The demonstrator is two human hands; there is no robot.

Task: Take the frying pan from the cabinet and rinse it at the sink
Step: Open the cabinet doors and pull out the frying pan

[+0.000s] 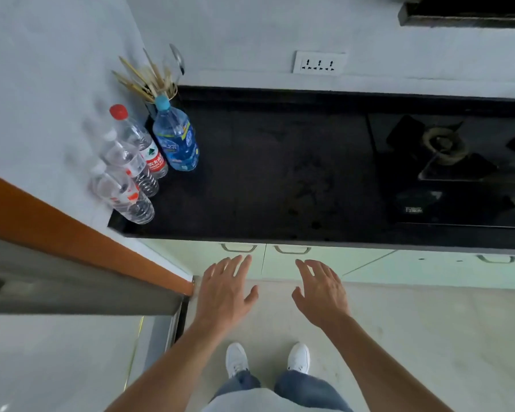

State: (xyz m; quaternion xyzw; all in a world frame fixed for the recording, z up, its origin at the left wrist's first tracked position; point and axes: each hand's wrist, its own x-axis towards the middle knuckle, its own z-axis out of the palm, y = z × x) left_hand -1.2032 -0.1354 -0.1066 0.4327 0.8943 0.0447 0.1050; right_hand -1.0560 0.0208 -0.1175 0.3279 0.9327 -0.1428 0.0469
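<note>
Reaching w/ both hands empty, fingers spread: left hand [225, 289], right hand [321, 291] just short of cabinet handles [239, 248]; a rushed grab could slip off, & the pan's nowhere in sight yet

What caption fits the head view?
Both open hands, left hand and right hand, reach toward closed cabinet doors.

Both my hands out in front, palms down, fingers spread, holding nothing: left hand [224, 288] just below the left cabinet handle [239, 248], right hand [321, 292] below the next handle [292, 249]. Pale green cabinet doors [324, 264] shut. Black countertop [280, 173] across mid frame, gas burner [443, 145] at right edge. Left of centre: blue bottle [176, 138], red-capped bottle [140, 141], two clear bottles [125, 185], chopstick holder [155, 90]. Wall socket [318, 62] up top. My white shoes [237, 358] at bottom
</note>
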